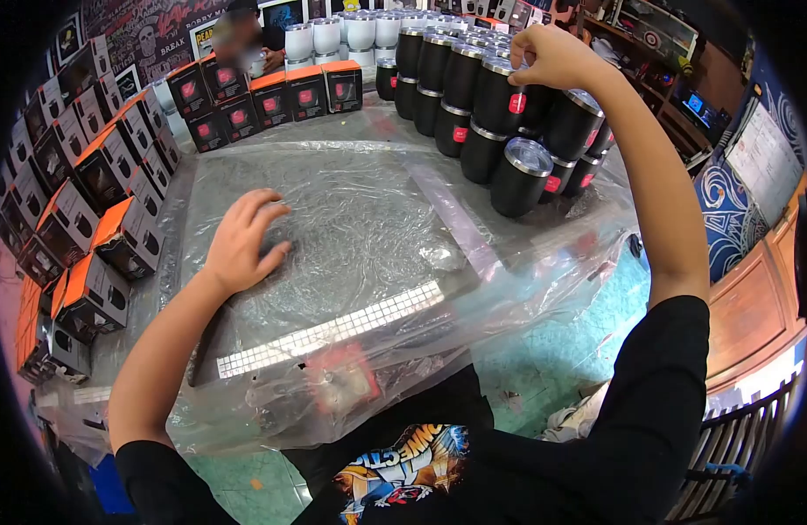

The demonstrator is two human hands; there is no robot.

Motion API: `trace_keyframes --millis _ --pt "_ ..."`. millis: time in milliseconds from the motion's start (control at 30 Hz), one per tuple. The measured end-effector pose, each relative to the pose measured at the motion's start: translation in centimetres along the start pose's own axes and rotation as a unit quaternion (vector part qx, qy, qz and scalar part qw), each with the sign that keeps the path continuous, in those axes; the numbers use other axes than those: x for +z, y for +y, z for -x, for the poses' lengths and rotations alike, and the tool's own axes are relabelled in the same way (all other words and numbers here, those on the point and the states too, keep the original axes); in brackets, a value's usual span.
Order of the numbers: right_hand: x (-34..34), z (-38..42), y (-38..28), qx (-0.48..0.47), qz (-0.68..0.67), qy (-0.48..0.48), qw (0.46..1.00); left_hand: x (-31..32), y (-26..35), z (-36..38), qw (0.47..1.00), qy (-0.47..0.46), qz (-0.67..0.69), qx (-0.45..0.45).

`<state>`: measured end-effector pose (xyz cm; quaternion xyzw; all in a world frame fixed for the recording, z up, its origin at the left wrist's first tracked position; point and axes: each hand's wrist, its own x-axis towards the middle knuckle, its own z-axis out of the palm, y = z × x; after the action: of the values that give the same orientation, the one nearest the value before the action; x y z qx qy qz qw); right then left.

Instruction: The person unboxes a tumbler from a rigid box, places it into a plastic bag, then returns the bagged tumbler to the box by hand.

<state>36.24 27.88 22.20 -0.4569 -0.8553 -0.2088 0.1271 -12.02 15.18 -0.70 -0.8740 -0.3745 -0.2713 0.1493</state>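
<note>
My right hand [557,58] reaches over the stacked black tumblers at the back right. Its fingers curl round the lid end of an upper-row black tumbler [495,107] with a small red label; the far fingertips are partly hidden. A single black tumbler [520,179] with a clear lid stands upright in front of the stack. On the left, my left hand [242,241] is open and holds nothing, its fingers apart and slightly bent, over the plastic-covered table [351,227].
Black-and-orange boxes [106,166] are stacked along the left side, with more boxes [268,98] at the back. White tumblers [358,35] stand behind them. Another person [246,39] is at the far side. A strip of small white tiles [333,329] lies near the front edge.
</note>
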Motion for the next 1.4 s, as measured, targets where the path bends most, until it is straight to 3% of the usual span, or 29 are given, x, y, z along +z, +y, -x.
trace_keyframes --millis 33,100,167,233,267,333,500,567,633,667,700,767,800,900,967,1000,1067,1100,1200,1233,1333,1400 --pt "0.2 -0.1 0.1 0.002 -0.002 0.002 1.000 -0.3 0.2 -0.6 1.000 -0.001 -0.002 0.002" --pt "0.6 -0.4 0.4 -0.015 -0.014 0.011 1.000 -1.0 0.5 -1.7 0.986 -0.062 -0.070 0.139" --pt "0.9 -0.7 0.7 -0.018 -0.019 0.011 1.000 -0.6 0.2 -1.9 0.986 -0.067 -0.062 0.142" --pt "1.3 -1.0 1.0 -0.021 -0.022 0.008 1.000 0.0 -0.2 -1.6 0.998 0.006 -0.012 0.057" --pt "1.4 -1.2 1.2 -0.018 -0.061 -0.013 0.998 0.5 -0.5 -1.4 0.998 0.007 -0.011 0.058" --pt "1.3 -1.5 1.3 -0.017 -0.096 -0.037 0.995 1.5 -0.9 -0.8 0.990 0.089 0.082 -0.067" --pt "0.3 -1.6 0.6 0.013 -0.097 -0.057 0.994 1.8 -1.5 -0.3 0.981 0.121 0.105 -0.108" --pt "-1.7 -1.2 -2.1 0.057 -0.094 -0.050 0.993 1.7 -1.2 -0.3 0.982 0.116 0.109 -0.101" --pt "-2.4 -1.8 -2.7 0.031 -0.121 -0.047 0.991 1.6 -1.1 -0.5 0.985 0.113 0.087 -0.092" --pt "-4.9 -1.0 -6.9 0.070 -0.042 -0.047 0.996 1.5 -1.0 -0.6 0.989 0.111 0.063 -0.079" --pt "-5.3 -1.3 -8.5 0.066 -0.044 -0.051 0.996 1.3 -0.9 -0.8 0.988 0.110 0.063 -0.085" --pt "-5.0 -2.1 -10.8 -0.037 -0.076 -0.038 0.996 0.7 -0.8 -1.1 0.995 0.099 -0.028 0.018" --pt "-4.1 -2.4 -12.2 -0.056 -0.105 -0.023 0.993 0.9 -0.7 -1.1 0.995 0.094 -0.031 0.010" --pt "-4.0 -2.9 -18.0 -0.058 -0.218 -0.146 0.963 1.2 0.0 -1.5 0.990 0.140 -0.015 -0.002" --pt "3.9 -7.1 -18.3 -0.204 -0.283 -0.015 0.937 1.2 0.8 -2.2 0.969 0.219 0.102 -0.055" --pt "4.9 -7.7 -19.7 -0.215 -0.317 -0.025 0.923 1.4 1.1 -2.4 0.972 0.210 0.091 -0.058" --pt "6.2 -8.5 -22.9 -0.213 -0.339 -0.026 0.916 2.0 1.6 -2.7 0.930 0.234 0.237 -0.158" --pt "7.6 -9.1 -24.0 -0.218 -0.363 -0.017 0.906 2.0 1.5 -2.7 0.932 0.228 0.231 -0.161" --pt "10.3 -10.8 -27.0 -0.214 -0.403 -0.005 0.890 2.5 0.8 -2.5 0.876 0.216 0.292 -0.318" --pt "11.1 -11.1 -27.6 -0.217 -0.406 -0.008 0.888 2.9 0.3 -2.3 0.874 0.215 0.291 -0.324" --pt "14.1 -11.1 -28.9 -0.149 -0.452 0.162 0.864 3.6 -0.6 -2.0 0.835 0.275 0.309 -0.363" --pt "17.0 -10.4 -29.2 -0.131 -0.520 0.156 0.830 3.9 -1.2 -1.8 0.819 0.288 0.327 -0.373"
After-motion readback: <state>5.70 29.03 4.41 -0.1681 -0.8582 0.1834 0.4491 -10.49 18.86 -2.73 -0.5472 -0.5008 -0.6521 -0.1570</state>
